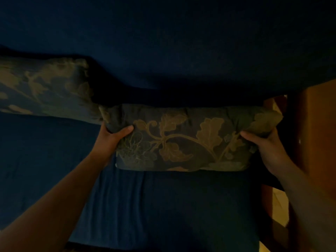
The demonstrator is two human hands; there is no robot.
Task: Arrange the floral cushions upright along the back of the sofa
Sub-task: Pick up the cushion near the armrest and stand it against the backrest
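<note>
Against sofa back [181, 51]: floral cushion [190, 139] pinched at ends; left fingers [125, 130], right fingers [249, 135] closed on it

A reddish-brown wooden panel [316, 128] stands at right, pale flooring [280, 206] showing beside it.

Two bare forearms, no sleeves, left hand [111, 137], right hand [263, 148], no jewellery visible
</note>
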